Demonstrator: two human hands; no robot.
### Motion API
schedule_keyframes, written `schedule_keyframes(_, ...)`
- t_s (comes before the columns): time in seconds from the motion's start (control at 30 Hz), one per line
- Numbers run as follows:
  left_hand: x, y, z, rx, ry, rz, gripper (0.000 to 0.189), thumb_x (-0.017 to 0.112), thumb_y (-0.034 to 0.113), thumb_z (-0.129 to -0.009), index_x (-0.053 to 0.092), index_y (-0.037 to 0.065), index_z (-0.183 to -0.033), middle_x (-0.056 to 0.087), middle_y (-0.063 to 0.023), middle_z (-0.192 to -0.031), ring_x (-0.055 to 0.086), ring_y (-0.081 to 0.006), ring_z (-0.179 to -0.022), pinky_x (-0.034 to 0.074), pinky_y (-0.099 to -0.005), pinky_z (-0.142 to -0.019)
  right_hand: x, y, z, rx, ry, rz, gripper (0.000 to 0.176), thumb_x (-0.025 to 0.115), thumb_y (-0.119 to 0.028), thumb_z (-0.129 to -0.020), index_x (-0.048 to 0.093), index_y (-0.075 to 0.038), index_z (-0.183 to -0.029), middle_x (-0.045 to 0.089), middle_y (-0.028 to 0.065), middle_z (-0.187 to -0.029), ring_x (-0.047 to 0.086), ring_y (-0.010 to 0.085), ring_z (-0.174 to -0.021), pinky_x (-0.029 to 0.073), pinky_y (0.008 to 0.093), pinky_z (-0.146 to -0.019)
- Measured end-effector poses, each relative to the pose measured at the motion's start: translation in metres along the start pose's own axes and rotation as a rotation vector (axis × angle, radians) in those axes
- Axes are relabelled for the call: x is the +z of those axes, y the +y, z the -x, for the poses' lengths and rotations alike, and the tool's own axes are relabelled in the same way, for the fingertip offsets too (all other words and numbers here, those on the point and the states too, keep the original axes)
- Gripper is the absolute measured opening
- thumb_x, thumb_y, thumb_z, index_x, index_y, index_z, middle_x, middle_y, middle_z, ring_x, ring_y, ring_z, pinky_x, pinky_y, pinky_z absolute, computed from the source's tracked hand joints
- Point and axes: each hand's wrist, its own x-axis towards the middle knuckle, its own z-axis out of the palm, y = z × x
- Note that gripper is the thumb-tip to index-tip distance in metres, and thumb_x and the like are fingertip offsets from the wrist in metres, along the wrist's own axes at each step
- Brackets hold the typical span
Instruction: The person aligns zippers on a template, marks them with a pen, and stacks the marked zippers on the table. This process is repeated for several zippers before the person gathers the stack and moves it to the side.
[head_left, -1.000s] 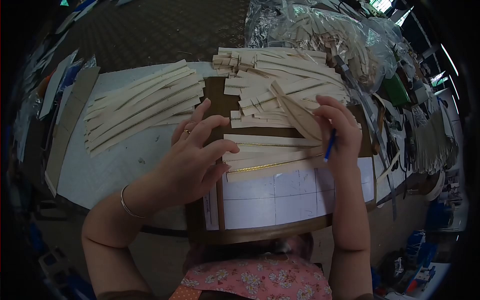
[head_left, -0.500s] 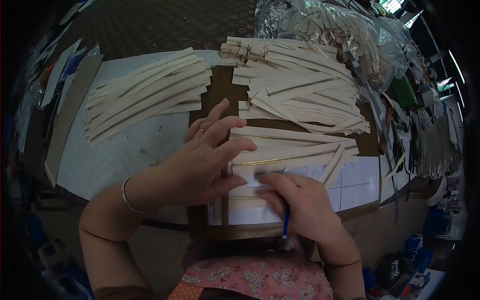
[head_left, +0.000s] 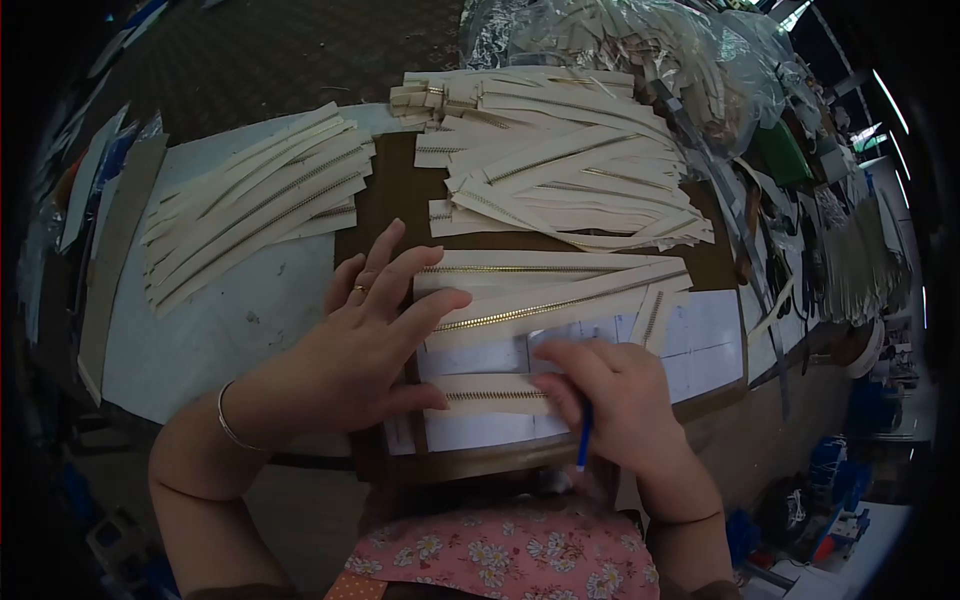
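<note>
My left hand is spread at the left ends of several cream zipper tapes with brass teeth. Its fingertips rest near the ends of the upper zipper tape and the slanted zipper tape. The thumb touches the left end of the lower zipper tape, the one nearest me. At that tape's right side, my right hand has its thumb and forefinger close together. A slim blue pen-like tool sits in this hand, its lower end sticking out towards me; its other end is hidden.
Under the tapes lies a white sheet with ruled lines on a brown board. Beyond are a large zipper pile and a smaller left pile. Clear plastic bags stand at back right. A cardboard strip edges the left.
The view has shifted, carrying the scene leftward. My left thumb has come down onto the lower zipper tape. My right hand has moved right along it, uncovering more teeth.
</note>
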Motion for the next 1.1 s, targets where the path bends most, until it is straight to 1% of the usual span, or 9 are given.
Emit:
schedule_keyframes(0.17, -0.002, 0.001, 0.000, -0.044, -0.044, -0.031, 0.080, 0.083, 0.038, -0.078, 0.044, 0.021, -0.145, 0.023, -0.0171, -0.157, 0.006, -0.0477, -0.152, 0.013, -0.0614, -0.118, -0.026, 0.049, 0.040, 0.313, 0.290, 0.109, 0.013, 0.076, -0.011, -0.086, 0.070, -0.006, -0.095, 0.068, 0.0104, -0.078, 0.066, 0.0256, -0.063, 0.053, 0.0333, -0.058)
schedule_keyframes(0.27, -0.006, 0.004, -0.002, -0.058, -0.062, -0.030, 0.081, 0.085, 0.038, -0.076, 0.045, 0.021, -0.145, 0.023, -0.0167, -0.158, 0.006, -0.0475, -0.152, 0.014, -0.0599, -0.119, -0.027, 0.069, 0.055, 0.409, 0.333, 0.106, 0.011, 0.076, -0.008, -0.085, 0.070, -0.006, -0.095, 0.069, 0.0111, -0.080, 0.067, 0.0241, -0.063, 0.053, 0.0316, -0.058)
schedule_keyframes(0.47, -0.007, 0.008, -0.002, -0.093, -0.068, -0.031, 0.081, 0.086, 0.038, -0.075, 0.047, 0.020, -0.143, 0.023, -0.0168, -0.158, 0.008, -0.0475, -0.152, 0.014, -0.0583, -0.120, -0.021, 0.080, 0.059, 0.354, 0.408, 0.153, 0.012, 0.076, -0.008, -0.085, 0.070, -0.006, -0.095, 0.068, 0.0106, -0.079, 0.067, 0.0246, -0.062, 0.053, 0.0318, -0.057)
schedule_keyframes(0.7, -0.007, 0.009, -0.004, -0.111, -0.078, -0.025, 0.083, 0.087, 0.039, -0.073, 0.048, 0.018, -0.143, 0.024, -0.0181, -0.158, 0.010, -0.0475, -0.151, 0.015, -0.0572, -0.120, -0.034, 0.092, 0.077, 0.469, 0.466, 0.230, 0.008, 0.071, -0.011, -0.090, 0.068, -0.005, -0.095, 0.065, 0.0116, -0.085, 0.064, 0.0248, -0.069, 0.051, 0.0326, -0.064)
schedule_keyframes(0.77, -0.008, 0.009, -0.004, -0.136, -0.089, -0.073, 0.088, 0.089, 0.036, -0.068, 0.049, 0.014, -0.143, 0.023, -0.0194, -0.160, 0.009, -0.0470, -0.152, 0.018, -0.0559, -0.121, -0.039, 0.093, 0.083, 0.504, 0.671, -0.074, 0.018, 0.061, -0.016, -0.100, 0.065, -0.001, -0.091, 0.064, 0.0103, -0.092, 0.062, 0.0192, -0.079, 0.048, 0.0309, -0.072)
schedule_keyframes(0.8, -0.007, 0.009, -0.004, -0.130, -0.091, -0.074, 0.088, 0.089, 0.036, -0.068, 0.049, 0.014, -0.143, 0.023, -0.0194, -0.160, 0.009, -0.0470, -0.152, 0.018, -0.0559, -0.121, -0.040, 0.088, 0.083, 0.509, 0.675, -0.070, 0.018, 0.061, -0.016, -0.100, 0.065, -0.001, -0.091, 0.064, 0.0103, -0.092, 0.062, 0.0192, -0.079, 0.048, 0.0309, -0.072)
schedule_keyframes(0.87, -0.007, 0.009, -0.005, -0.131, -0.088, -0.067, 0.089, 0.090, 0.035, -0.067, 0.048, 0.014, -0.143, 0.023, -0.0198, -0.160, 0.009, -0.0478, -0.152, 0.017, -0.0558, -0.121, -0.040, 0.073, 0.080, 0.518, 0.785, -0.880, 0.032, 0.050, -0.020, -0.107, 0.061, 0.001, -0.086, 0.062, 0.0083, -0.096, 0.060, 0.0134, -0.087, 0.047, 0.0298, -0.077)
schedule_keyframes(0.97, -0.008, 0.012, -0.006, -0.154, -0.079, -0.026, 0.084, 0.089, 0.038, -0.071, 0.051, 0.015, -0.141, 0.026, -0.0200, -0.157, 0.012, -0.0493, -0.150, 0.016, -0.0563, -0.120, -0.028, 0.068, 0.069, 0.356, 0.632, -0.919, 0.037, 0.048, -0.024, -0.108, 0.057, 0.001, -0.082, 0.061, 0.0064, -0.090, 0.059, 0.0109, -0.079, 0.047, 0.0277, -0.070)
schedule_keyframes(1.1, -0.008, 0.011, -0.005, -0.152, -0.098, -0.033, 0.088, 0.089, 0.031, -0.068, 0.048, 0.014, -0.143, 0.025, -0.0196, -0.159, 0.008, -0.0479, -0.152, 0.017, -0.0563, -0.121, -0.019, 0.070, 0.063, 0.410, 0.479, -0.944, 0.036, 0.050, -0.024, -0.107, 0.058, 0.000, -0.082, 0.061, 0.0053, -0.080, 0.057, 0.0097, -0.066, 0.046, 0.0251, -0.062)
